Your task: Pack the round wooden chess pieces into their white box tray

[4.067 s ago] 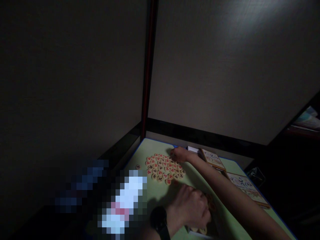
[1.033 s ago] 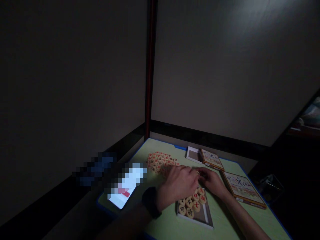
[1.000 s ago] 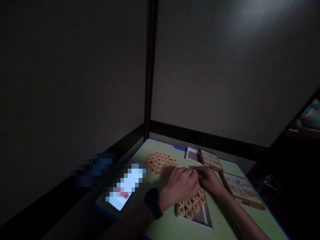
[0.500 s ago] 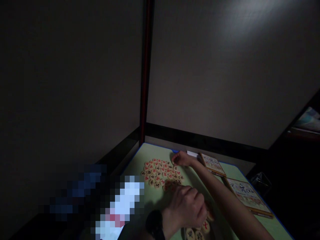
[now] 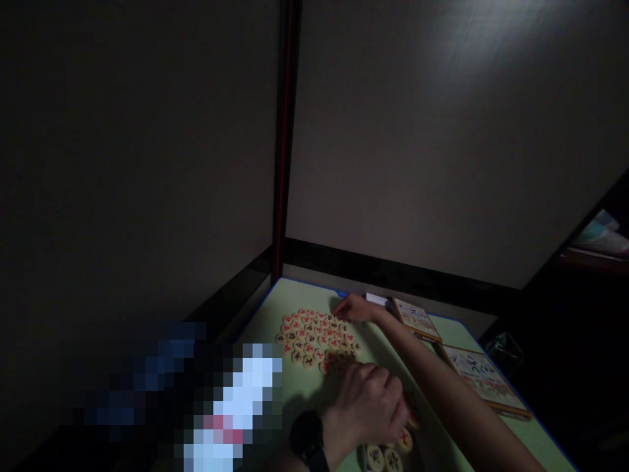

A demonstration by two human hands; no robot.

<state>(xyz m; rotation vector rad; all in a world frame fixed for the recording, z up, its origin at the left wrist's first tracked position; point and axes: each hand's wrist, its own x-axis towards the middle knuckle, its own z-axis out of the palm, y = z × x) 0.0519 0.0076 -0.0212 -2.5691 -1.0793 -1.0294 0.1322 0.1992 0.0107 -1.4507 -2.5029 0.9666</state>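
Many round pieces (image 5: 308, 338) with red or black characters lie in a cluster on the pale green table (image 5: 289, 298). At the cluster's far right edge is my right hand (image 5: 354, 308), fingers pressed together and pointing left; whatever is between the fingertips is too small to tell. My left hand (image 5: 376, 403), with a dark watch on the wrist, is curled over the cluster's near right side. Its fingertips and anything in them are hidden. Larger round pieces (image 5: 393, 459) sit in a container beneath and beside my left hand, partly covered by it.
Two flat boxes with printed lids, one farther (image 5: 415, 318) and one nearer (image 5: 484, 377), lie along the table's right side. A white object (image 5: 376, 299) is by the far edge. Walls meet behind the table. A pixelated bright patch (image 5: 236, 406) covers the lower left.
My right hand's fingertips have shifted slightly left and up at the edge of the cluster. My left hand stays over nearly the same spot. The view has moved slightly.
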